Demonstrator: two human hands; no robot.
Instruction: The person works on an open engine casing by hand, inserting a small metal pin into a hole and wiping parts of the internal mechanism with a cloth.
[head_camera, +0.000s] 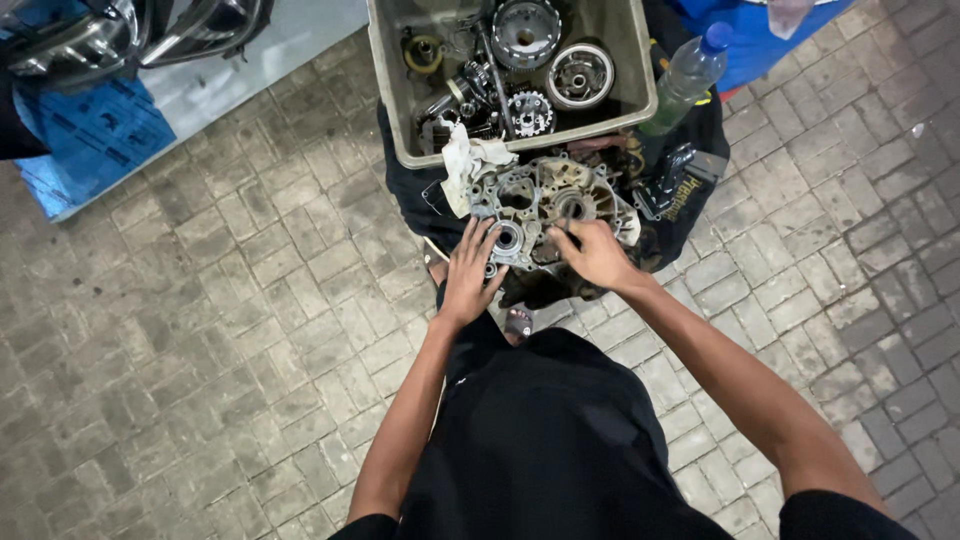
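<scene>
A grey metal engine crankcase half (545, 205) lies on a dark cloth (410, 195) on the paved ground in front of me. My left hand (470, 272) rests on its near left edge, fingers spread beside a round bearing seat (507, 238). My right hand (595, 252) is on the near middle of the case with fingers bent, pinching at something small that I cannot make out. A crumpled white rag (465, 160) lies against the case's left side.
A beige plastic tub (392, 95) behind the case holds gears, a clutch basket and other greasy engine parts. A clear bottle with a blue cap (688, 75) leans at its right. A blue sheet (90, 130) and motorcycle parts lie far left. Grey paving bricks surround me.
</scene>
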